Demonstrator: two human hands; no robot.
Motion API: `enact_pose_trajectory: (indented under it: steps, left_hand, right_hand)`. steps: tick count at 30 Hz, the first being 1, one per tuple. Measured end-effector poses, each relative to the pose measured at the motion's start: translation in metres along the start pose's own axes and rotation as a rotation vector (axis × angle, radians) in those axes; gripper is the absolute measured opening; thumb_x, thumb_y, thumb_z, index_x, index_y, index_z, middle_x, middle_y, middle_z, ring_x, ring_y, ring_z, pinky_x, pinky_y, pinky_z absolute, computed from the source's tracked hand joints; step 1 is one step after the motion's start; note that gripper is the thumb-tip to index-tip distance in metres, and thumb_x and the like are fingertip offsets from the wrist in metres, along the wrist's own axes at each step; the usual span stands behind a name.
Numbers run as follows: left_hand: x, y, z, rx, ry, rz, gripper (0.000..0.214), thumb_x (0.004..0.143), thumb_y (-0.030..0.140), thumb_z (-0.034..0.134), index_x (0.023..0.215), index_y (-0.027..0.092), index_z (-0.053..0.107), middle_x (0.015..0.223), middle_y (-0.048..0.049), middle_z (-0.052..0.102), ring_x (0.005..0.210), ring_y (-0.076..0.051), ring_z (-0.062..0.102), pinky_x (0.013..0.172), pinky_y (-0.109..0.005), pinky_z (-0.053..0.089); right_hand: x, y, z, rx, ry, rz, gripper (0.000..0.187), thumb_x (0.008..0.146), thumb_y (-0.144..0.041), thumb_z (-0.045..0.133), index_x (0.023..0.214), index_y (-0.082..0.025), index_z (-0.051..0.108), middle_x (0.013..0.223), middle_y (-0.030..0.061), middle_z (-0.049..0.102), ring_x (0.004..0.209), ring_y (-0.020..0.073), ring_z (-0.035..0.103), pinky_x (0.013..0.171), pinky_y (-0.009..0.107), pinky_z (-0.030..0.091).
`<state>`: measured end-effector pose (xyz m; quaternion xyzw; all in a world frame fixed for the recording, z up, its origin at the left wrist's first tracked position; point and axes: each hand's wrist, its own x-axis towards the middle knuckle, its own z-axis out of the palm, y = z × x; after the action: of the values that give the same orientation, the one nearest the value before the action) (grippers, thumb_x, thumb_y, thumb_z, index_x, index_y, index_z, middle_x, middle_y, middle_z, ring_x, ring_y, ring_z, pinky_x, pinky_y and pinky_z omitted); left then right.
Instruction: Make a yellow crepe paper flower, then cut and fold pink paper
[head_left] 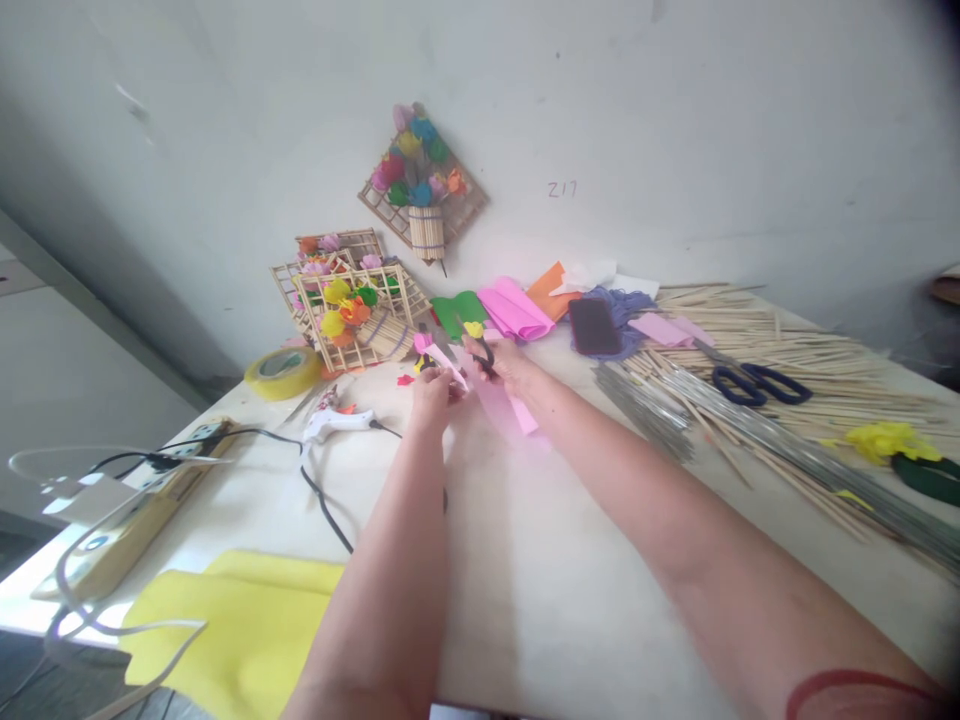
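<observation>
My left hand point(433, 392) is closed on a narrow piece of pink paper point(448, 365) near the middle of the table. Close beside it, my right hand point(506, 365) grips scissors point(486, 357); a dark handle loop shows at its fingers, while the blades are hard to make out. A longer pink paper strip point(525, 417) lies beneath my right hand and wrist. Small pink and yellow paper flowers sit just beyond my left fingers. A tiny red scrap point(406, 380) lies to their left.
At left are a white glue gun point(337, 424), yellow tape roll point(283, 373), power strip point(142, 510) and yellow sheet point(240, 625). Stick lattices point(360, 310) with paper flowers stand behind. A phone point(595, 327), thin sticks point(810, 340), wires point(649, 405) and large scissors point(761, 384) lie at right.
</observation>
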<state>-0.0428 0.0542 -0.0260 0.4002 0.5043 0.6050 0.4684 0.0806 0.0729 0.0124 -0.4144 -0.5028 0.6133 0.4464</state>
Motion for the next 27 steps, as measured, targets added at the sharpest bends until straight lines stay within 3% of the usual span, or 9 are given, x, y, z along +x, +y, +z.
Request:
enact_pose_trajectory:
  steps: [3,6,10,15,20,27]
  left_hand:
    - [0.002,0.002,-0.001,-0.024,0.127,0.061,0.013,0.065,0.026,0.054,0.064,0.014,0.048,0.058,-0.0016,0.059,0.036,-0.005,0.044,0.04,-0.019,0.038]
    - [0.004,0.002,-0.002,-0.057,0.23,0.11,0.016,0.066,0.029,0.054,0.065,0.014,0.048,0.055,-0.0001,0.057,0.035,-0.005,0.044,0.037,-0.018,0.037]
    - [0.004,0.002,-0.001,-0.081,0.259,0.155,0.017,0.067,0.029,0.054,0.063,0.015,0.048,0.047,0.0034,0.05,0.032,-0.005,0.041,0.033,-0.017,0.034]
    - [0.001,0.005,0.003,-0.108,0.239,0.222,0.018,0.069,0.028,0.053,0.06,0.016,0.044,0.043,0.006,0.045,0.029,-0.003,0.036,0.03,-0.016,0.028]
    - [-0.001,0.005,0.006,-0.083,0.155,0.3,0.021,0.07,0.032,0.055,0.063,0.016,0.044,0.045,0.0059,0.047,0.029,-0.003,0.036,0.03,-0.016,0.027]
    - [-0.005,0.001,0.01,-0.031,-0.027,0.321,0.024,0.07,0.037,0.057,0.068,0.015,0.047,0.052,0.0038,0.052,0.033,-0.003,0.039,0.034,-0.017,0.03]
  right_hand:
    - [-0.009,-0.016,-0.013,-0.142,0.048,-0.103,0.037,0.065,-0.043,0.067,0.082,-0.014,0.053,0.043,-0.0057,0.05,0.03,0.0039,0.042,0.025,0.014,0.017]
    - [-0.021,-0.026,-0.032,-0.332,0.068,-0.132,0.038,0.065,-0.041,0.068,0.087,-0.012,0.057,0.049,-0.0019,0.055,0.035,0.0059,0.048,0.027,0.015,0.023]
    - [-0.036,-0.024,-0.062,-0.88,0.254,-0.11,0.026,0.071,-0.035,0.06,0.085,-0.015,0.065,0.06,0.0021,0.061,0.046,0.0102,0.056,0.038,0.018,0.035]
    - [-0.05,-0.007,-0.088,-1.452,0.443,0.02,0.025,0.072,-0.029,0.053,0.088,-0.017,0.068,0.086,0.0106,0.067,0.083,0.0236,0.062,0.064,0.028,0.045]
    - [-0.058,0.004,-0.089,-1.588,0.499,0.162,0.033,0.073,-0.024,0.05,0.099,-0.01,0.063,0.096,0.02,0.063,0.093,0.029,0.059,0.073,0.034,0.044]
    - [-0.058,0.006,-0.096,-1.61,0.39,0.161,0.034,0.071,-0.021,0.049,0.1,-0.011,0.064,0.102,0.0188,0.06,0.098,0.0289,0.056,0.073,0.034,0.044]
